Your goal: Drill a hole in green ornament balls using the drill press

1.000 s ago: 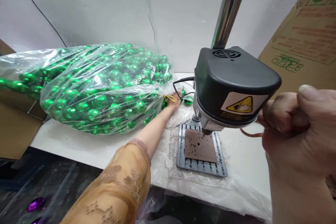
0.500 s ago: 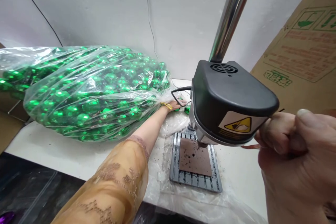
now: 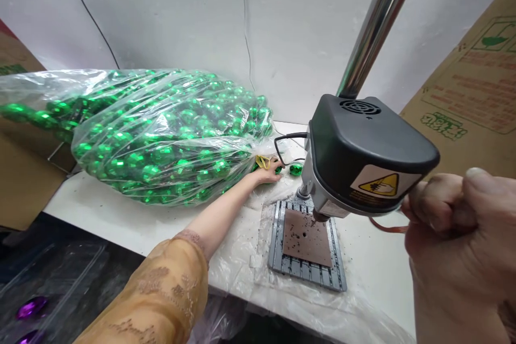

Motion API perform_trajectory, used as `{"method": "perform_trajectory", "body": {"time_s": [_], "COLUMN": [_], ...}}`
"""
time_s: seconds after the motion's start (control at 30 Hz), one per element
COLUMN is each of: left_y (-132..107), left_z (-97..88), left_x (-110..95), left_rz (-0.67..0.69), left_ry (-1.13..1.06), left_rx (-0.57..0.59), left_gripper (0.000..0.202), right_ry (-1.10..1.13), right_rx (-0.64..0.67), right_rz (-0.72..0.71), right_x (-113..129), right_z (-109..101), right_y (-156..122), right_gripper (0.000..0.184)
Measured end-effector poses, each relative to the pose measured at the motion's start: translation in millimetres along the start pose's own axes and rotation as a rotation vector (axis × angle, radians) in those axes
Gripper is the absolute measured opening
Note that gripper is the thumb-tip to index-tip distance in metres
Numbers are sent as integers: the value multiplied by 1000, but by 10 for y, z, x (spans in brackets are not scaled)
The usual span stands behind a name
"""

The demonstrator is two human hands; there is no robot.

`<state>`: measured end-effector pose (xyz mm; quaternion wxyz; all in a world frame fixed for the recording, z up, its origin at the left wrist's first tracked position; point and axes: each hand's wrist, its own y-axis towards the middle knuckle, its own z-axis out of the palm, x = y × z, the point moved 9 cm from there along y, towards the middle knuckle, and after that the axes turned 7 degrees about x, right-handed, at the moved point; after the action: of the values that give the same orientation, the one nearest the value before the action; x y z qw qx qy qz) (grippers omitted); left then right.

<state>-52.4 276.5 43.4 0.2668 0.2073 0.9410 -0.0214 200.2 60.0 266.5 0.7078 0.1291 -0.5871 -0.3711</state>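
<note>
At the mouth of the clear plastic bag (image 3: 169, 134), my left hand (image 3: 266, 173) has its fingers closed round a green faceted bead (image 3: 278, 170). Another green bead (image 3: 295, 170) lies just to the right. Many shiny green beads fill the bag, and a yellow tie (image 3: 263, 162) hangs at its neck. My right hand (image 3: 459, 215) is a fist against the right side of the black bench drill press (image 3: 374, 145); what it grips is hidden. Below the drill's chuck (image 3: 320, 217), a brown board (image 3: 308, 239) with a small dark hole rests on the slotted metal base (image 3: 278, 258).
A shiny steel column (image 3: 381, 27) rises behind the drill head. Cardboard boxes stand at right (image 3: 475, 86) and left (image 3: 28, 172). Clear plastic sheeting (image 3: 314, 306) covers the table's front edge. Purple pieces (image 3: 32, 307) lie in a clear bin at lower left. Dark crumbs dot the board.
The view has shifted slightly left. My left hand has drawn out from behind the bag's neck, and a green bead now shows at its fingers. My right fist stays beside the drill head.
</note>
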Motion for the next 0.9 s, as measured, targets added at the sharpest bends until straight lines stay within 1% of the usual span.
{"method": "perform_trajectory", "body": {"time_s": [0.07, 0.17, 0.27, 0.33, 0.4, 0.43, 0.5, 0.57, 0.6, 0.63, 0.67, 0.73, 0.77, 0.8, 0.83, 0.9], "left_y": [-177, -466, -747, -891, -985, -1019, -1104, -1254, -1341, -1418, -1476, -1568, -1618, -1669, -1716, -1776], "left_z": [67, 139, 202, 214, 171, 113, -76, -264, -309, -306, -251, -32, 90, 187, 246, 261], "left_x": [-25, -108, -180, -215, -248, -259, -257, -219, -210, -223, -265, -392, -443, -472, -483, -488], "left_rz": [-6, -19, -39, -28, 7, 27, 56, 63, 62, 62, 63, 63, 49, 21, -16, -83], "left_ry": [79, 207, 370, 396, 318, 241, 37, -157, -217, -239, -221, -79, 18, 112, 190, 270], "left_rx": [87, 160, 197, 181, 108, 39, -172, -404, -480, -502, -463, -274, -175, -102, -62, -56], "left_gripper": [42, 43, 41, 44, 45, 45, 42, 40, 41, 41, 42, 42, 42, 43, 44, 45], "right_ry": [20, 57, 84, 82, 82, 85, 90, 97, 101, 107, 114, 126, 131, 137, 141, 149], "right_rx": [12, 24, 21, 15, 13, 17, 25, 29, 27, 24, 20, 19, 20, 24, 28, 33], "right_rz": [-23, -52, -58, -37, -22, -22, -29, -34, -35, -39, -45, -55, -58, -61, -64, -64], "right_x": [-1, 9, 25, 22, 22, 26, 31, 26, 21, 17, 15, 12, 10, 10, 10, 12], "right_z": [2, 10, 15, 17, 19, 23, 27, 27, 24, 20, 16, 15, 16, 19, 23, 28], "right_y": [-1, -6, -14, -19, -22, -22, -20, -15, -12, -10, -9, -7, -6, -5, -4, -2], "right_gripper": [38, 39, 38, 39, 40, 40, 41, 42, 42, 42, 41, 40, 39, 39, 39, 38]}}
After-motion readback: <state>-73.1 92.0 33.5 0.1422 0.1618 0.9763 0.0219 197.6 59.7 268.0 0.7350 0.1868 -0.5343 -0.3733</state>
